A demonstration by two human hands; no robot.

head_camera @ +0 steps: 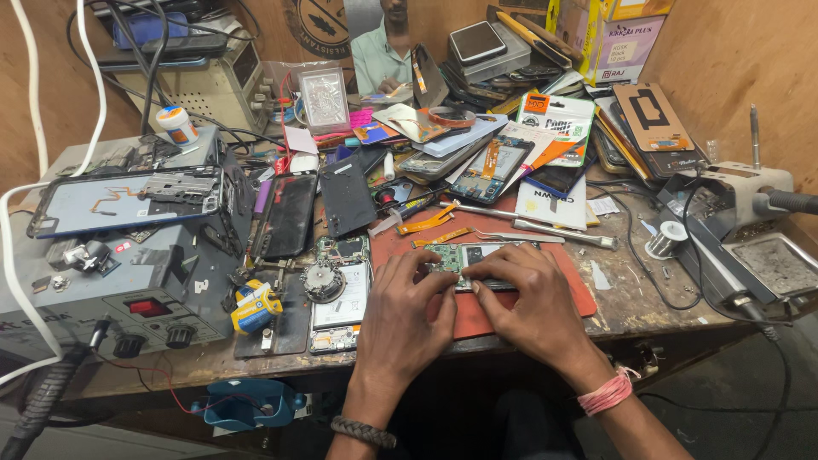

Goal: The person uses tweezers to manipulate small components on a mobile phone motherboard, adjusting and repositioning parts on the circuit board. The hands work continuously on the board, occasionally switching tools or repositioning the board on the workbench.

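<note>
- Wooden panels close in your crowded desk (630,298), its scuffed top buried under phone parts, cables and tools.
- Your left hand (407,311) and right hand (530,298) meet over an opened phone (471,255) that lies flat on a red mat (477,311) at the near edge, right in front of you.
- Your left fingers curl down onto the phone's left end, by the green circuit board; the grip there looks pressed against the body, likely to steady it.
- Your right fingers lie across the phone's lower edge, bunched close together. You cannot tell whether they pinch a small part or only press, since the fingertips hide the contact.
- That mat probably gives a soft, non-slip bed, which would explain why the phone sits on it and not on bare wood.
- Just left of your left hand, another stripped phone (341,290) lies face up with a small round part on it, near enough to reach.
- A yellow and blue roll (256,305) rests beside it, next to a grey power unit (128,281) with a red switch.
- Metal tweezers (528,223) lie just beyond the opened phone, across the mat's far edge.
- At the right, a solder spool (666,238) sits near a soldering stand (750,230), well apart from your hands.
- Across the desk, another person in a pale shirt (375,55) sits behind the stacked phones.
</note>
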